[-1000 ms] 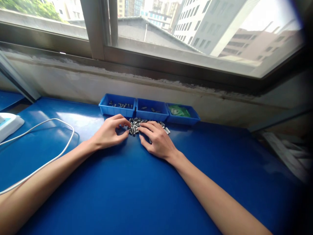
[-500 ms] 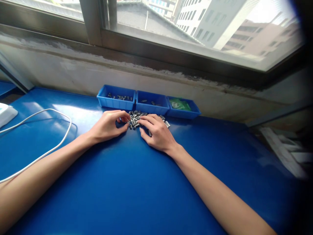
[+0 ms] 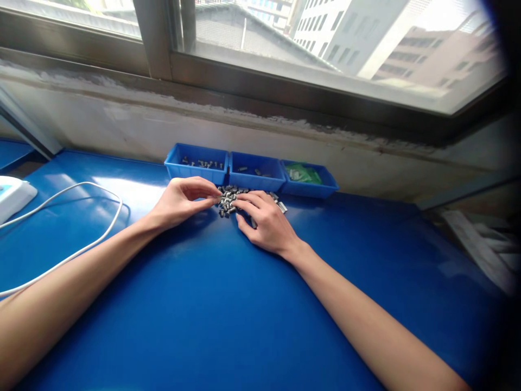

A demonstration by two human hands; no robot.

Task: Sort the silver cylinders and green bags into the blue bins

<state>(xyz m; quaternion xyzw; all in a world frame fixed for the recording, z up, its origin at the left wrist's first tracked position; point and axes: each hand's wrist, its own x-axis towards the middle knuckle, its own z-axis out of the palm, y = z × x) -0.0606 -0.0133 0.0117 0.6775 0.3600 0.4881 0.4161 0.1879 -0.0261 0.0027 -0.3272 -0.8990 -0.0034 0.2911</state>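
Observation:
A pile of small grey metal parts lies on the blue table, too small to name exactly. At its left edge, my left hand is closed in a pinch, thumb and fingertips together; whatever is between them cannot be made out. My right hand lies over the right side of the pile, fingers spread and bent slightly, fingertips touching the parts. Its palm and fingers hide some of the heap.
Behind the pile, three blue bins stand in a row: the left bin and middle bin hold metal parts, the right bin a green bag. A white cable runs from near a white device at left.
My left thumb and fingers have come together into a pinch at the pile's edge. My right hand stays over the parts. The view has shifted slightly.

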